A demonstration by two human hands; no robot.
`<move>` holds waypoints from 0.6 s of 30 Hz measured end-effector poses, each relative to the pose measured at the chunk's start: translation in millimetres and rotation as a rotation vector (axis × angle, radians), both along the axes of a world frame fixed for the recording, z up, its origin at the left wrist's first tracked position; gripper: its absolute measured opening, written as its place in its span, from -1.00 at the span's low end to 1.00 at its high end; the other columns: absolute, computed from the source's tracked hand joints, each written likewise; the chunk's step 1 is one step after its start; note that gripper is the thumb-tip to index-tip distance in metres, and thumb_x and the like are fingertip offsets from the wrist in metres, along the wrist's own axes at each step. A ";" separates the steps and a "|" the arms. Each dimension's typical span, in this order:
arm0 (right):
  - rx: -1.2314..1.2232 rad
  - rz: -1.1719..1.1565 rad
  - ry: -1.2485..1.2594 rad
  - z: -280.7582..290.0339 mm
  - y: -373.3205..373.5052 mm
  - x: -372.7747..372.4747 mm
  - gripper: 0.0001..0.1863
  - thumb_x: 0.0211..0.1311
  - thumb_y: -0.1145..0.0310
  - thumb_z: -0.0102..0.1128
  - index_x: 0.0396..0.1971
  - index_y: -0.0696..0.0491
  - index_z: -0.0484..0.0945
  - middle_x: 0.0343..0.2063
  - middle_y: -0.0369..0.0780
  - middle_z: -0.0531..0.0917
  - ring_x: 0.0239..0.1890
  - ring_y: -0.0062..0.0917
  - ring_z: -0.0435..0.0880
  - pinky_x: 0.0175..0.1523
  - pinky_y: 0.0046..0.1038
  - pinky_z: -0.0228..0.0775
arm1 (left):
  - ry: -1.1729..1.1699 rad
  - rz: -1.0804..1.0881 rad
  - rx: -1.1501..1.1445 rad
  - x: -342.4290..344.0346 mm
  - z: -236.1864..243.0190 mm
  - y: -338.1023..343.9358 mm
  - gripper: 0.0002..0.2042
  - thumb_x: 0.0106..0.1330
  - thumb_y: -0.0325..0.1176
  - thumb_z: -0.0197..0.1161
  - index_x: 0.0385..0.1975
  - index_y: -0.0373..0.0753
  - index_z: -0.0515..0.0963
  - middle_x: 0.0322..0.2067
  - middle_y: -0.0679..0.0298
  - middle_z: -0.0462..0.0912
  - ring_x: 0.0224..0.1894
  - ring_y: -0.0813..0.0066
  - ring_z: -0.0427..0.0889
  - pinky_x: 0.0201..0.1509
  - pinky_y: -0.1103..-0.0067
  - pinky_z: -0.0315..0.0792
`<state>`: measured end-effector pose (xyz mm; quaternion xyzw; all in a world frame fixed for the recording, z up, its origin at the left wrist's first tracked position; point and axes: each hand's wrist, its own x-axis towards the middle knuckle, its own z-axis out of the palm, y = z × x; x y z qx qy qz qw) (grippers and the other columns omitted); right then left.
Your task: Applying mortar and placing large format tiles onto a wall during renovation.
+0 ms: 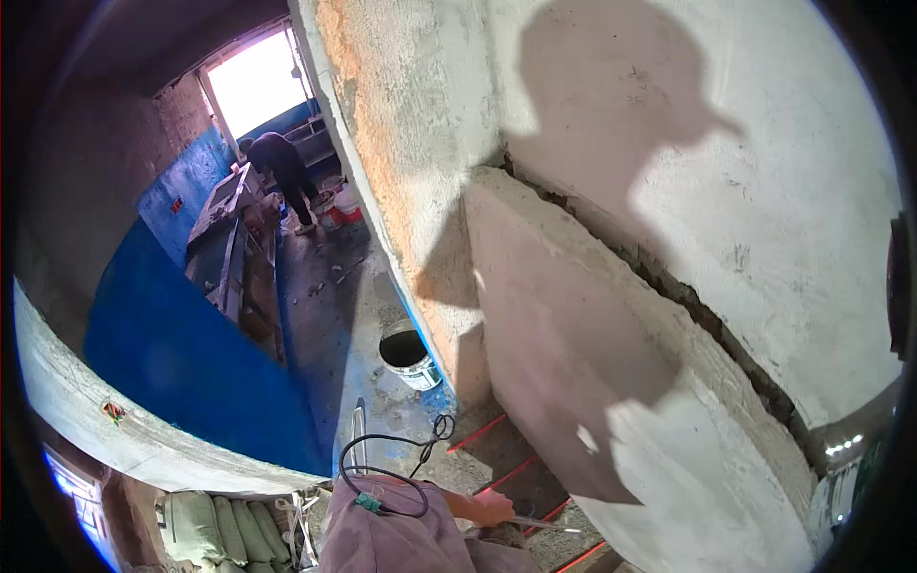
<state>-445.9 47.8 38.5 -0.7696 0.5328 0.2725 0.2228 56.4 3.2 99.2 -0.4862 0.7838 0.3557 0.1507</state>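
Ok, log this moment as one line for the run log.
right hand: gripping thin metal tool | left hand: not in view | nearby: black cable loop, bucket, red floor lines | background: person bent over

There's a bucket (410, 357) on the wet floor by the plastered wall (764, 191), sacks (215, 530) piled below, and another person (283, 172) bent over near the window (256, 84).

One bucket (409, 355) stands on the floor, one black cable (387, 458) loops above one hand (494, 508), three red lines (506, 473) cross the ground, and one other person (282, 172) bends far off.
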 end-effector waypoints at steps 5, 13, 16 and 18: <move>-0.003 -0.063 -0.060 0.9 34.6 0.1 -0.77 0.14 0.34 0.13 -0.27 0.10 0.66 -0.23 -0.06 0.66 -0.09 -0.15 0.59 0.04 -0.15 0.40 | -0.075 -0.037 -0.101 -13.5 -2.7 36.3 -0.85 -0.01 -0.40 0.28 -0.42 -0.23 0.66 -0.41 0.05 0.68 -0.28 0.00 0.70 -0.21 0.22 0.59; 0.063 -0.271 -0.174 3.1 123.3 -0.9 -0.75 0.13 0.37 0.13 -0.23 0.14 0.64 -0.21 -0.03 0.64 -0.04 -0.12 0.55 0.09 -0.12 0.34 | -0.144 -0.010 -0.086 -39.3 3.3 102.8 -0.84 0.07 -0.43 0.19 -0.39 -0.29 0.65 -0.36 -0.03 0.68 -0.22 -0.01 0.68 -0.15 0.21 0.57; 0.126 -0.397 -0.188 23.1 179.9 -2.6 -0.74 0.13 0.38 0.13 -0.21 0.16 0.63 -0.20 -0.02 0.63 -0.02 -0.11 0.54 0.10 -0.11 0.32 | -0.159 0.024 -0.103 -40.5 -0.2 118.3 -0.82 0.08 -0.43 0.17 -0.37 -0.31 0.66 -0.34 -0.05 0.68 -0.22 -0.03 0.68 -0.14 0.19 0.56; 0.207 -0.580 -0.196 44.7 246.2 1.8 -0.73 0.13 0.38 0.13 -0.20 0.17 0.63 -0.19 -0.02 0.63 -0.01 -0.11 0.53 0.12 -0.11 0.31 | -0.089 0.082 -0.114 -37.2 -3.0 127.5 -0.79 0.07 -0.38 0.19 -0.34 -0.29 0.66 -0.34 -0.03 0.68 -0.21 -0.04 0.67 -0.13 0.16 0.54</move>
